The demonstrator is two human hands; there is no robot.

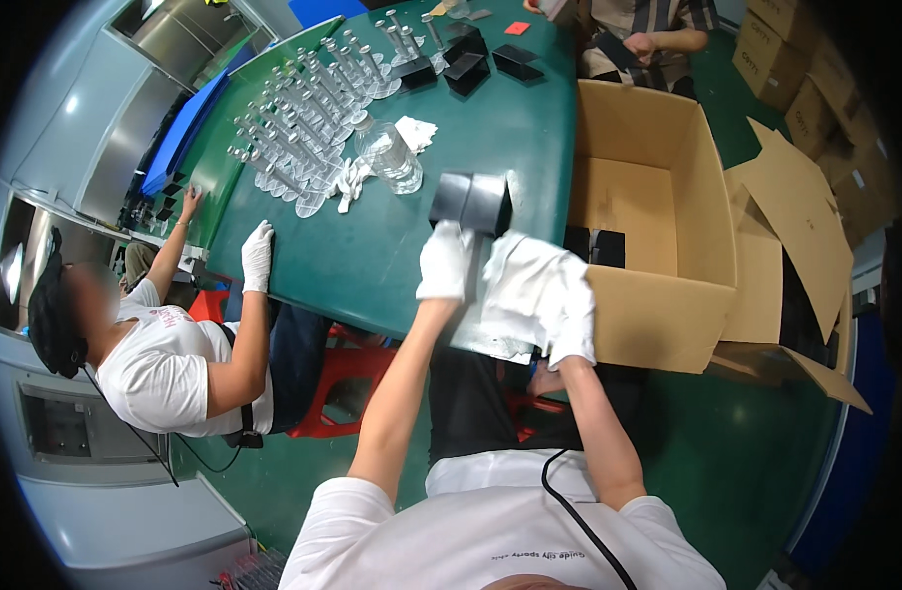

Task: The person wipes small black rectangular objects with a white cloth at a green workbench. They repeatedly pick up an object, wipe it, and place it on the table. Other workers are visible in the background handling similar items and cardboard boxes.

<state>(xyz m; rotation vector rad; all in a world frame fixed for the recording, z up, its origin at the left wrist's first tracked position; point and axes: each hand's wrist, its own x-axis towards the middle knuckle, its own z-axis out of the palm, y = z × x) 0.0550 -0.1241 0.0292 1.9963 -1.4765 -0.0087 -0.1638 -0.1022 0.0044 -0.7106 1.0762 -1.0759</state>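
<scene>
My left hand (444,262), in a white glove, is closed on the near edge of a glossy black box-like block (470,203) at the green table's edge. The block shows two dark faces, and its underside is hidden. My right hand (573,329), also gloved in white, grips a crumpled white cloth (534,280) just right of and nearer than the block. The cloth covers most of those fingers. Below the cloth, a pale shiny sheet (490,329) lies along the table's near edge.
Many metal posts on clear round bases (308,128) stand at the far left, beside a clear bottle (388,157) and crumpled gloves (349,185). Black angled pieces (465,71) lie farther back. An open carton (657,320) stands right. Co-workers sit left (175,354) and far right (647,39).
</scene>
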